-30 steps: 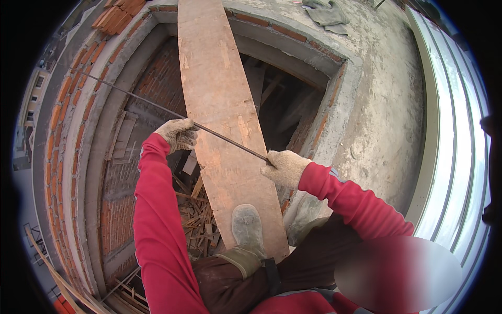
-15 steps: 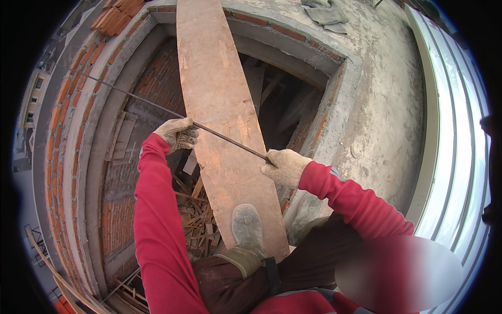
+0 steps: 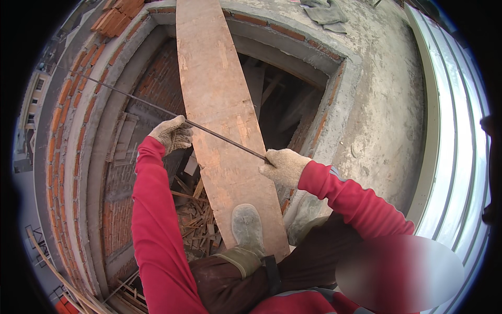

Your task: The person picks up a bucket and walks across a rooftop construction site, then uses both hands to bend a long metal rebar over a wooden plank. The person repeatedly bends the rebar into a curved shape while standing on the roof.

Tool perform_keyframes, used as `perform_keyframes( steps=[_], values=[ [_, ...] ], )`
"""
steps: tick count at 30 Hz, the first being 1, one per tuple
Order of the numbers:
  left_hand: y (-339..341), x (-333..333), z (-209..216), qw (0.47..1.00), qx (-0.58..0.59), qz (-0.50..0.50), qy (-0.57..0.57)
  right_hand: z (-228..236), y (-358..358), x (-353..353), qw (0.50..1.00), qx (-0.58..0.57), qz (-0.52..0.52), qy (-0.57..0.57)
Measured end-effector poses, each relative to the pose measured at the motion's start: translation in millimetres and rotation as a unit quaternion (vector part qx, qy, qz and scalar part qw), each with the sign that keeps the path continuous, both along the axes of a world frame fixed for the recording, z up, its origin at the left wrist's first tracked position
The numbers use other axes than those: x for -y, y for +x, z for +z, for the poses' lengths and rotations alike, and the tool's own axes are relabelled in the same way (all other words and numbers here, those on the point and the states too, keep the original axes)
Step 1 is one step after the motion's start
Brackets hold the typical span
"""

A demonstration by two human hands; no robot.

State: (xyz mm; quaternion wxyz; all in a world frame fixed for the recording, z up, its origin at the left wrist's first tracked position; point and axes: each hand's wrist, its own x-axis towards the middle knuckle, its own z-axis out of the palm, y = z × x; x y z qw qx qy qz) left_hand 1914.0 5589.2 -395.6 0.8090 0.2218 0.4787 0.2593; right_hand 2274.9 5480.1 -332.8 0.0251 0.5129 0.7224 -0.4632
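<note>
A long thin dark metal rod (image 3: pixel 226 139) slants across the view, from beyond the brick wall at upper left down to my right hand (image 3: pixel 286 168). That hand, in a pale knitted glove, is closed around the rod's near end. My left hand (image 3: pixel 172 135), gloved alike, has its fingers curled and grips the rod farther along, beside the plank's left edge. Beneath the rod lies a wide wooden plank (image 3: pixel 217 78) spanning a rectangular opening, with one of my boots (image 3: pixel 247 228) standing on it.
The opening has a concrete and brick rim (image 3: pixel 337 107). Deep below lie scattered wood scraps (image 3: pixel 197 225). Stacked bricks (image 3: pixel 117 20) stand at upper left, and a grey cloth (image 3: pixel 327 14) rests on the concrete at the far right. Ribbed metal sheeting (image 3: pixel 460 131) runs along the right.
My left hand has shifted slightly left and up along the rod. My right hand and the rod's near end have barely moved.
</note>
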Motion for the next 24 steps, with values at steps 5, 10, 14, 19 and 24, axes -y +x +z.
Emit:
perform_keyframes(
  steps=[5,10,14,19,24],
  values=[
    [3,-1,-2,0.999,-0.033,-0.025,0.012,3,0,1,1.0,-0.004,-0.009,-0.007],
    [5,0,0,0.998,-0.048,-0.042,0.029,4,0,1,1.0,-0.005,-0.007,-0.007],
    [9,0,5,0.996,-0.063,-0.056,0.04,3,0,1,1.0,-0.001,-0.005,-0.013],
    [13,0,6,0.993,-0.067,-0.08,0.048,1,-1,2,1.0,-0.004,-0.009,-0.004],
    [8,-1,2,0.996,-0.06,-0.052,0.028,3,0,1,1.0,-0.005,-0.012,0.0]
  ],
)
